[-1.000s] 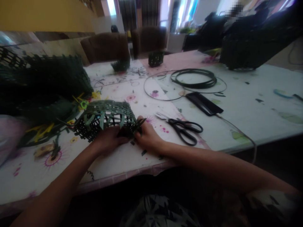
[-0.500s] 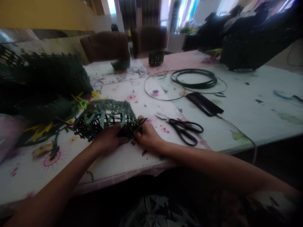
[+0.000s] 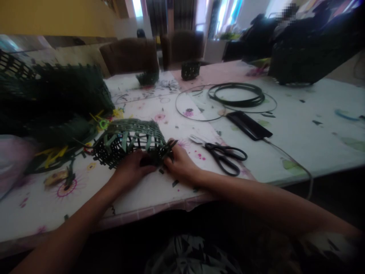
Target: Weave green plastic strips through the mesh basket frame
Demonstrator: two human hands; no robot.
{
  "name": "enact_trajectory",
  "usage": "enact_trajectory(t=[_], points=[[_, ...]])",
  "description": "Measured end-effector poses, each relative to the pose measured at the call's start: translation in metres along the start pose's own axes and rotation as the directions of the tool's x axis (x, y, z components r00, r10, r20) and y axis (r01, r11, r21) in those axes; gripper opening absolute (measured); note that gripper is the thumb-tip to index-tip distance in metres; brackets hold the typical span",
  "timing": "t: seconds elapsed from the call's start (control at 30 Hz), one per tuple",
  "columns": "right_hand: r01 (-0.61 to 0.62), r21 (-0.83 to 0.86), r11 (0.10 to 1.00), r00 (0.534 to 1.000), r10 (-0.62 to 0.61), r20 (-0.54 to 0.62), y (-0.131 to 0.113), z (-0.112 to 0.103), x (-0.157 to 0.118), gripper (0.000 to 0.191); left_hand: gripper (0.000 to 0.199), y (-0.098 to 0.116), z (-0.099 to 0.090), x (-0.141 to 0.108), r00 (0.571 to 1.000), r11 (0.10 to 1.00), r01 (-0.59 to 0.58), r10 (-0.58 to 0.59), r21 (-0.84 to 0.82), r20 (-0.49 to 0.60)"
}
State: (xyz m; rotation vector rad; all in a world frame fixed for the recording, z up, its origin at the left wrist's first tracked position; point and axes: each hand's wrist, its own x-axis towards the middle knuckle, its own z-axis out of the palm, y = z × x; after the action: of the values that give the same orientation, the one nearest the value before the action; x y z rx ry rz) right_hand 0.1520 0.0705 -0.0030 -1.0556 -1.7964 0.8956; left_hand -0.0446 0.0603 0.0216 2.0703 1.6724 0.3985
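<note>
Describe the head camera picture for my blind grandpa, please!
Someone's left fingers and right fingers grip a green woven basket on a flowery tablecloth. Scissors, a black phone-like thing and a dark coil lie to the right; dark woven baskets are at left.

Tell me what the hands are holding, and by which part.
A green woven basket: the left hand has it by the near edge, the right hand by its right end, where strip ends stick out. Finer detail is too dark to tell.
</note>
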Motion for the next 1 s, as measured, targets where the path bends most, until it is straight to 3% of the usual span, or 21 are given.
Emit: enact_trajectory(t=[0.37,0.73,1.0], points=[[0.001,0.016,1.0,1.0,-0.001,0.007,-0.001,-0.001,0.0,0.018,0.035,-0.004,0.001,0.008,0.998,0.995,0.013,-0.007,-0.102,0.055],[-0.016,0.005,1.0,1.0,0.016,0.018,-0.001,-0.001,0.0,0.018,0.034,-0.014,0.0,0.024,0.97,0.972,-0.111,0.152,-0.209,0.191],[0.011,-0.028,1.0,1.0,-0.011,0.018,0.001,0.0,0.001,0.02,0.031,-0.012,-0.003,0.021,0.976,0.986,-0.087,0.113,-0.145,0.184]])
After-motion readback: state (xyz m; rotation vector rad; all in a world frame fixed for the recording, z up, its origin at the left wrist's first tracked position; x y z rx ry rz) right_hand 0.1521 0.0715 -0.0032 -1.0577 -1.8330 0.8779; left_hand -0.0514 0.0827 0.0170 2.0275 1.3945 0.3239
